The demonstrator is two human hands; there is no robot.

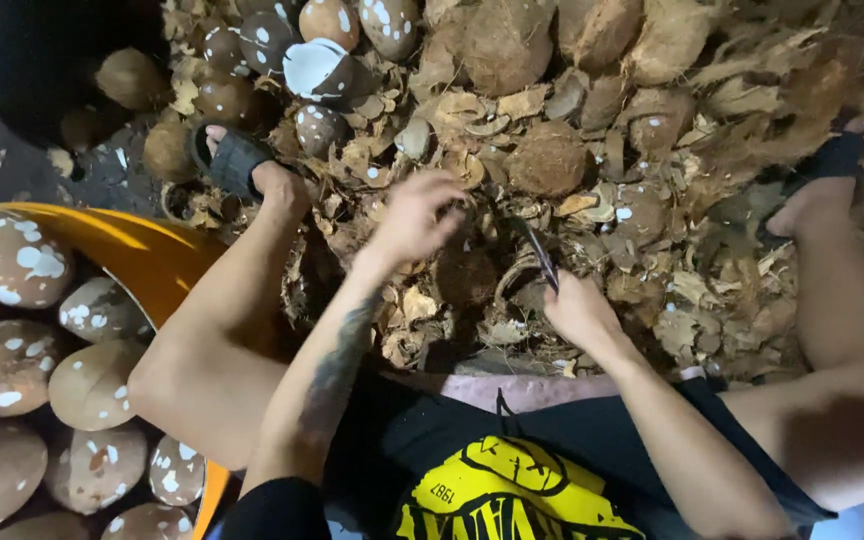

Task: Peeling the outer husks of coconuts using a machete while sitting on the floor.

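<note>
Coconut [464, 275], dark brown and round, sits low centre on the husk pile [672, 200], between the person's knees and between the two hands. Left hand [414, 215] is above it and a bit to the left, fingers curled down over the top edge; grip looks half closed but motion blur hides whether it actually grasps the coconut, cannot tell. Right hand [577, 310] is just right of the coconut, grip clenched around a knife [540, 255], dark blade pointing up and away toward the pile. Blade tip is near the coconut, contact unclear. Husk pile covers the floor ahead: dry brown shell scraps and fibre, whole hairy nuts [547, 160] further back. Peeled nuts [12, 260], tan with white patches, are heaped at left in an orange tub [142, 250]; more of them lie at top centre, one cracked showing white inside [314, 68]. Left foot [242, 165] in a dark sandal rests at upper left of the pile, right foot [817, 190] at far right. Black shorts and yellow printed shirt show at bottom.
</note>
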